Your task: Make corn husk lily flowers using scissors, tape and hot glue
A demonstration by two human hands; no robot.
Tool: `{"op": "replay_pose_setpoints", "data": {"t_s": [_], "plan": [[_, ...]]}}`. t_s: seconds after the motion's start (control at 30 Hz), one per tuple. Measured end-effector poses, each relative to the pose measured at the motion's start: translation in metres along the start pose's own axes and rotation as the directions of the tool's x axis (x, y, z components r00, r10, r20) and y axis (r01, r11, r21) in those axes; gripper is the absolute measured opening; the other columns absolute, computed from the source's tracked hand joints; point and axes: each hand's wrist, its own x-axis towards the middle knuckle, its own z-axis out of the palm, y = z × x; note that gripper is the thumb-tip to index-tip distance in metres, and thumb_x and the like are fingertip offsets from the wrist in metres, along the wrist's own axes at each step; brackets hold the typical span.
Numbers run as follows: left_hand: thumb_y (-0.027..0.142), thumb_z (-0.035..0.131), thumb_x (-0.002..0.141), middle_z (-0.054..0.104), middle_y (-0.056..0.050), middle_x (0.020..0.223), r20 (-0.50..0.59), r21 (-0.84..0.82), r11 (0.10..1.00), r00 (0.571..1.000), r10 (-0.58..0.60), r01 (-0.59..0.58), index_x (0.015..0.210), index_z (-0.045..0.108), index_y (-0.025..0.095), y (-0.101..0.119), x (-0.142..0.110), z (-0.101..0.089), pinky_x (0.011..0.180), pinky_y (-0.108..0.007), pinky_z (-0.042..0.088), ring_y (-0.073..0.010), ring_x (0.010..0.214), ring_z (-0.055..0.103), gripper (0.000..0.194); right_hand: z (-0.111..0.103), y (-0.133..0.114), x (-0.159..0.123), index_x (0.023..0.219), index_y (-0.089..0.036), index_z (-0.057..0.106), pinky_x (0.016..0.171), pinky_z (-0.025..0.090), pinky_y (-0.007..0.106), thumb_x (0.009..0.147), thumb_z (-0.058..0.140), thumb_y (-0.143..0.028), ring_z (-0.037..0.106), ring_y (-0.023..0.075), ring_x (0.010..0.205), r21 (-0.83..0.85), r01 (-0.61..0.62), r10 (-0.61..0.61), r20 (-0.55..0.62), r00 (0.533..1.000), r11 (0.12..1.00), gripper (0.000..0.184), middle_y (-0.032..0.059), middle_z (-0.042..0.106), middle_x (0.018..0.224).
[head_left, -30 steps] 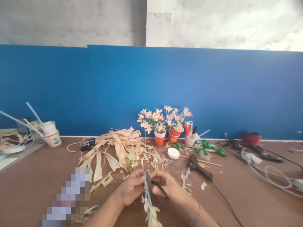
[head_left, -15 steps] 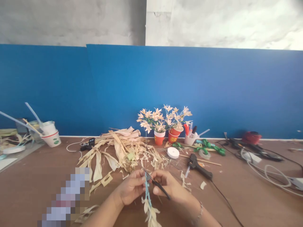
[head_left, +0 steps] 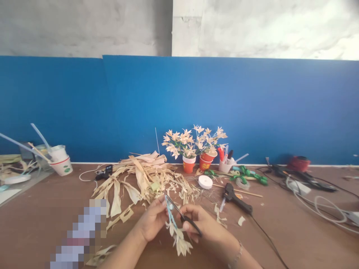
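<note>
My left hand point(head_left: 152, 221) is closed on the upper part of a light blue stem, pinched between thumb and fingers. From this stem hangs a spray of pale cream artificial flowers point(head_left: 181, 244), blossoms pointing down toward me. A thin pale wire point(head_left: 157, 140) rises above the hand in front of the blue panel; its lower course is lost against the husks. My right hand point(head_left: 203, 226) grips scissors point(head_left: 192, 225) by their black handles. Their blades slant up and left, tips near the left fingertips and the stem. Whether the blades touch the stem, I cannot tell.
Dried husks point(head_left: 140, 170) and scraps lie piled behind my hands. Paper cups of finished flowers point(head_left: 189, 164) stand at the back, near a white tape roll point(head_left: 205, 182). A corded black glue gun point(head_left: 237, 200) lies to the right. A white cup point(head_left: 62, 166) stands left.
The stem has tilted, its top leaning left, and the blossoms have come up slightly, so more of them shows. The wire has swung left. The scissors stay in my right hand.
</note>
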Motion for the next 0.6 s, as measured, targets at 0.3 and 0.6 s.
{"op": "replay_pose_setpoints", "data": {"t_s": [0.3,0.6], "plan": [[0.023,0.078,0.066,0.054,0.004,0.06,-0.057,0.054,0.997,0.996,0.067,-0.064,0.069,0.059,0.013,0.002,0.003,0.0,0.057,-0.019,0.036,-0.0056,0.053,0.046,0.021,0.004,-0.013,-0.005,0.09,-0.012,0.055,0.027,0.015,0.013,0.075,0.063,-0.055,0.042,0.0033,0.03,0.11,-0.08,0.074,0.055,0.996,0.991,0.046,-0.0045,0.053,0.05],[0.027,0.078,0.065,0.061,-0.002,0.067,-0.011,0.228,0.973,1.0,-0.022,0.024,0.07,0.061,0.012,0.003,0.002,0.005,0.06,-0.023,0.036,-0.0115,0.062,0.055,0.023,0.004,-0.014,-0.003,0.09,-0.012,0.056,0.026,0.012,0.014,0.077,0.061,-0.054,0.037,0.0028,0.029,0.23,-0.147,0.148,0.013,0.989,0.962,0.045,-0.0057,0.05,0.048]]}}
